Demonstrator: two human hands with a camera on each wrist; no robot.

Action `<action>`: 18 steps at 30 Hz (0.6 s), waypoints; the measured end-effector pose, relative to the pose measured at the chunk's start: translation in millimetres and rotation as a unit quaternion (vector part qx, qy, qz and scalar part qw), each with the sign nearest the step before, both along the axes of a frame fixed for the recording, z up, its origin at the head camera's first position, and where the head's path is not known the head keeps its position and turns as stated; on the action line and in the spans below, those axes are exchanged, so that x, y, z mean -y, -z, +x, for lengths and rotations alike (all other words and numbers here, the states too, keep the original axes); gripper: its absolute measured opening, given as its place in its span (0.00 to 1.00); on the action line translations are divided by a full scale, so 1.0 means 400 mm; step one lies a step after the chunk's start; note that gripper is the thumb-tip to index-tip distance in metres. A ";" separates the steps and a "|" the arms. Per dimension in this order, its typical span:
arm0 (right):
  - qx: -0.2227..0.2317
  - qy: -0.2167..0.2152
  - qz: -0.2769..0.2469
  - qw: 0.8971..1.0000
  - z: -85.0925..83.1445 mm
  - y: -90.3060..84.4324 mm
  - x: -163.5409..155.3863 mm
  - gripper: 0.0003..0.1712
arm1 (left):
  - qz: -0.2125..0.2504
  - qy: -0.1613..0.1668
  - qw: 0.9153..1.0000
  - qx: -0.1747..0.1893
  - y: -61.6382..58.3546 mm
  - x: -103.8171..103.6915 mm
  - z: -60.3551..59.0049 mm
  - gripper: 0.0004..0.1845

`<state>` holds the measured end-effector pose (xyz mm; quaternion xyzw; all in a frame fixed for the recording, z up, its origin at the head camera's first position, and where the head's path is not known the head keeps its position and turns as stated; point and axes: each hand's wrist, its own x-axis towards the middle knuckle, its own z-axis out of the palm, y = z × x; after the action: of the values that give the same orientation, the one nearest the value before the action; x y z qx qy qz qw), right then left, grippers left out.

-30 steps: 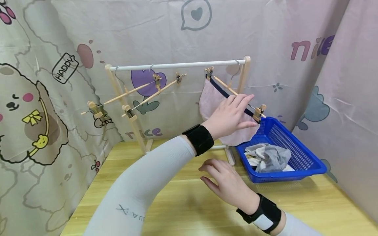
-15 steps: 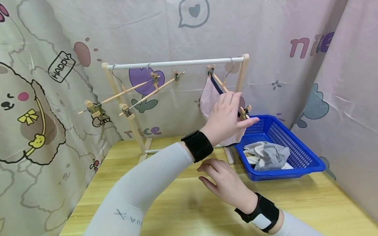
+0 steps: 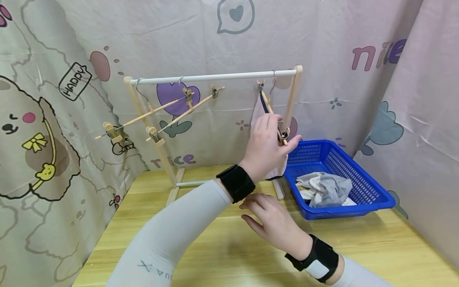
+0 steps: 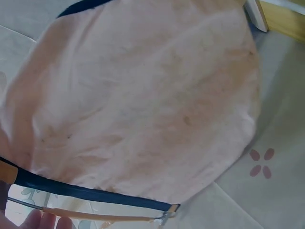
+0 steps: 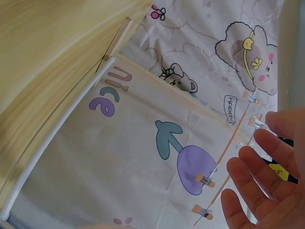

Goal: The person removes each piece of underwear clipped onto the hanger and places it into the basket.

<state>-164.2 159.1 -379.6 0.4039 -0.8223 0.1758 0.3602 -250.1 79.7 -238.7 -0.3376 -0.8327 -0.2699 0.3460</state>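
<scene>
One pink cloth [image 3: 259,115] clipped to wooden hanger [image 3: 271,113] on drying rack [image 3: 215,76]. Left hand [image 3: 267,147] beside cloth, pinching hanger; right hand [image 3: 274,223] below rack, fingers spread, holding nothing.

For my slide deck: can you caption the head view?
Left hand holds a clip hanger with a pink cloth on the rack; right hand hovers open.

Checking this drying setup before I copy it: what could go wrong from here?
The left hand holds only the near end of the hanger, so the pink cloth might slip from its clips. The hanger sits close to the rack post and could knock it. The right hand hovers open, steadying nothing.
</scene>
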 end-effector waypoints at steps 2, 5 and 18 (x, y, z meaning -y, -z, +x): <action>-0.002 -0.001 0.000 1.000 0.000 0.000 0.001 0.14 | 0.009 0.003 1.000 -0.006 0.003 0.004 -0.002 0.27; -0.005 -0.004 -0.002 1.000 -0.001 0.000 0.004 0.15 | 0.019 0.000 1.000 -0.014 0.006 0.010 -0.002 0.25; 0.002 -0.012 -0.005 1.000 0.004 -0.004 0.013 0.14 | 0.069 -0.031 0.997 0.030 0.019 0.054 0.002 0.17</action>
<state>-162.6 153.9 -378.0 0.4114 -0.8171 0.1851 0.3589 -249.3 58.0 -246.1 -0.2785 -0.8322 -0.3263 0.3512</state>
